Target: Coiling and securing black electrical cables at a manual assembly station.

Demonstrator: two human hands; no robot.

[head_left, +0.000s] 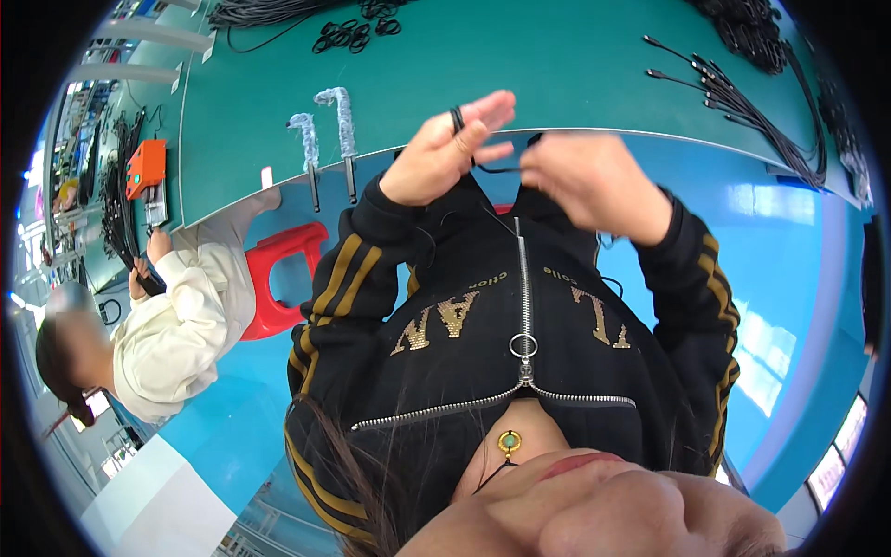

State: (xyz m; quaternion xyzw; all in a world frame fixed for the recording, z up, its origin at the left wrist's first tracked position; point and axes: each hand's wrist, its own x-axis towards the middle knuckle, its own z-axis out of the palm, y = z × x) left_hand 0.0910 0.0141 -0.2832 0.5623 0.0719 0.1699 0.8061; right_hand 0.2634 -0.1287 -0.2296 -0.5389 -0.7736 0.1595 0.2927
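My left hand (444,153) is raised just off the front edge of the green table, a thin black cable (498,171) looped around its fingers. Its fingertips point to the right, partly stretched. A short strand of that cable runs across to my right hand (594,181). The fingers of my right hand are curled closed on the strand, and the back of the hand hides the rest of the cable there. Both hands are in front of my black jacket, a little apart from each other.
On the green table (557,65) lie small black cable coils (348,35), a fanned cable bundle (770,135) and two rods with pale-blue wrapped ends (343,121), overhanging the edge. A red stool (278,278) and a co-worker in white (190,320) are left, near an orange device (147,167).
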